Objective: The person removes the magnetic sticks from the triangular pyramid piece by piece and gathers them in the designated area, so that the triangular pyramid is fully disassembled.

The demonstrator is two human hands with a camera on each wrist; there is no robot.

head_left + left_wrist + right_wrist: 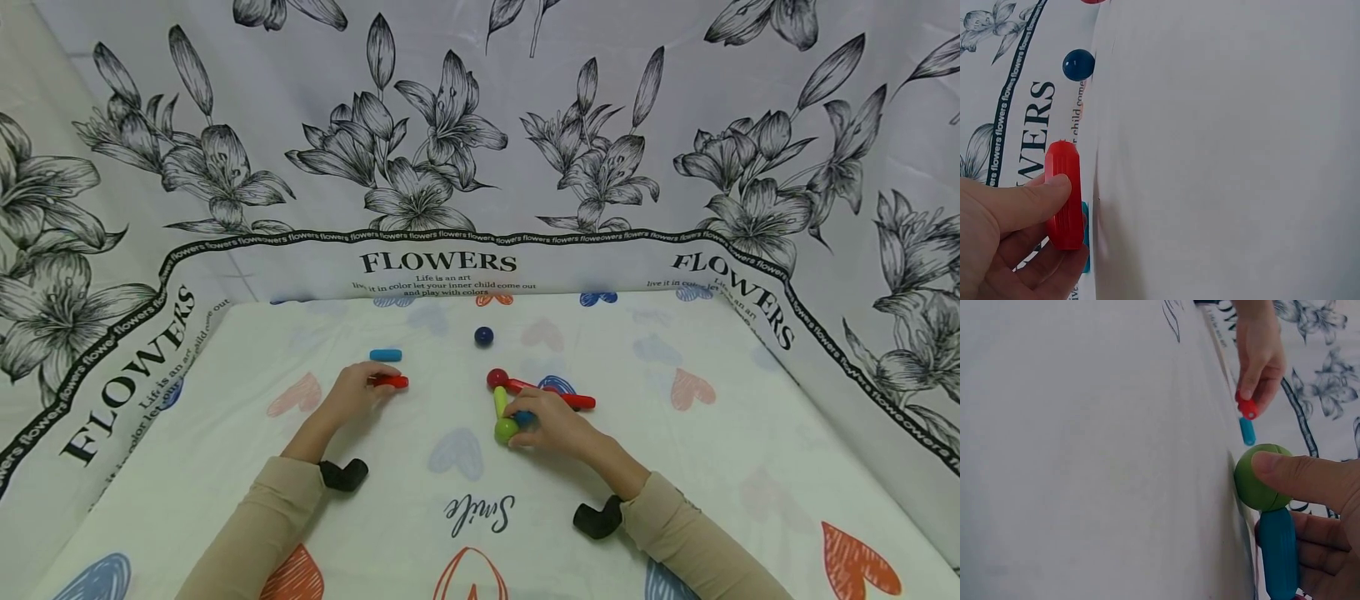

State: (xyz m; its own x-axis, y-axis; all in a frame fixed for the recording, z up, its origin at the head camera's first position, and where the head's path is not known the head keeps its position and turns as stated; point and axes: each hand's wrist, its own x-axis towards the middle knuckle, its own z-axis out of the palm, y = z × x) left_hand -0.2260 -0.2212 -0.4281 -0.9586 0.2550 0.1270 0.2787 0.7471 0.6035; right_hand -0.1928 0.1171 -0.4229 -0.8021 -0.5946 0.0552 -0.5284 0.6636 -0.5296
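Observation:
My left hand pinches a short red rod between thumb and fingers, beside a loose blue rod. My right hand grips a green ball, thumb pressed on it and fingers behind a blue rod that joins the ball. In the head view a light green rod runs from that ball to a red ball. From the red ball a red rod slants off to the right, partly behind my right hand.
A dark blue ball lies alone farther back on the white printed cloth. Behind and at the sides, flower-printed fabric rises. A black wrist-worn piece sits by my right sleeve, another by the left.

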